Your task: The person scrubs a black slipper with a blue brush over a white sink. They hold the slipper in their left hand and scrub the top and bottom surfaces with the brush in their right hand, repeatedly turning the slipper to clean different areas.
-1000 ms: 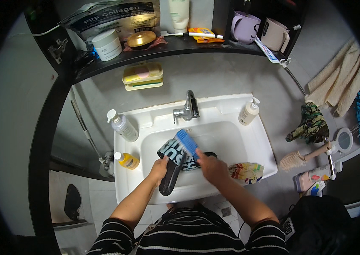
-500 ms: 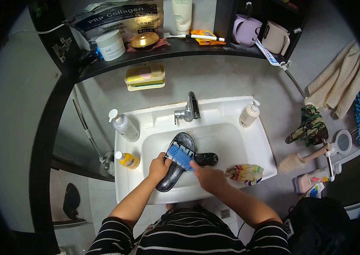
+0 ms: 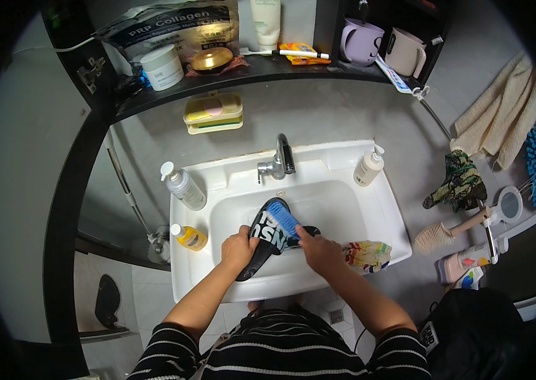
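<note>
A black slide slipper (image 3: 254, 265) with white lettering on its strap is tilted over the white sink basin (image 3: 350, 209). My left hand (image 3: 239, 249) is closed on its left edge beside the strap. In my right hand (image 3: 322, 253) is a blue scrub brush (image 3: 284, 218), gripped by its near end. The brush lies across the slipper's upper part, just beyond the strap, and hides some of it. A second black slipper (image 3: 311, 232) is in the basin, mostly hidden behind the first one, the brush and my right hand.
A chrome faucet (image 3: 280, 158) rises behind the basin. A grey pump bottle (image 3: 184, 188) and a yellow bottle (image 3: 189, 237) stand on the left rim, a cream pump bottle (image 3: 369, 167) at back right. A crumpled patterned cloth (image 3: 368, 256) lies on the right rim. A crowded black shelf (image 3: 230, 79) spans above.
The brush has moved from the strap toward the slipper's far end. The slipper has turned, so its strap lettering shows more fully. My right hand has shifted slightly away from me.
</note>
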{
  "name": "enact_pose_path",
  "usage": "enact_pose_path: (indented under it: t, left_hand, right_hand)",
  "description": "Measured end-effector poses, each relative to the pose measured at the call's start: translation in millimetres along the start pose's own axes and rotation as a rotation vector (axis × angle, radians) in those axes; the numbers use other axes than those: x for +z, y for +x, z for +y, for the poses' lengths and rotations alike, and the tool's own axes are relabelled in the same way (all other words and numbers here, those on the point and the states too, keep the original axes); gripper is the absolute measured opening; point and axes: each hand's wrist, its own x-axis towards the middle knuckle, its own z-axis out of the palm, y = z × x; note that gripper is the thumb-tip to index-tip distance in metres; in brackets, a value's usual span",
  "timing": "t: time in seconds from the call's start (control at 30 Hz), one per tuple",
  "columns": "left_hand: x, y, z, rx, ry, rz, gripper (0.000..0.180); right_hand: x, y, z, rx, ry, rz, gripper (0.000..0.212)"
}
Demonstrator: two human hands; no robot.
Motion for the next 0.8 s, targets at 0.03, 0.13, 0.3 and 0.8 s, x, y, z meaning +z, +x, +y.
enact_pose_path:
  t: [0.03,0.13,0.3,0.8]
  left_hand:
    - [-2.1,-0.3,3.7,0.000,0.027,-0.006,0.034]
    - [-2.9,1.4,8.6,0.018,0.097,0.001,0.033]
    - [-8.5,-2.5,9.2,0.032,0.138,0.015,0.031]
    - [3.1,-0.7,-7.2,-0.062,0.072,0.053,0.030]
  right_hand:
    - [1.2,0.0,5.3,-0.006,0.000,0.028,0.043]
    - [2.6,-16.4,-19.5,-0.134,-0.018,-0.069,0.042]
    - [-1.2,-0.4,-6.0,0.004,-0.048,-0.115,0.045]
    - [8.9,-19.7,-24.4,-0.153,-0.048,-0.195,0.046]
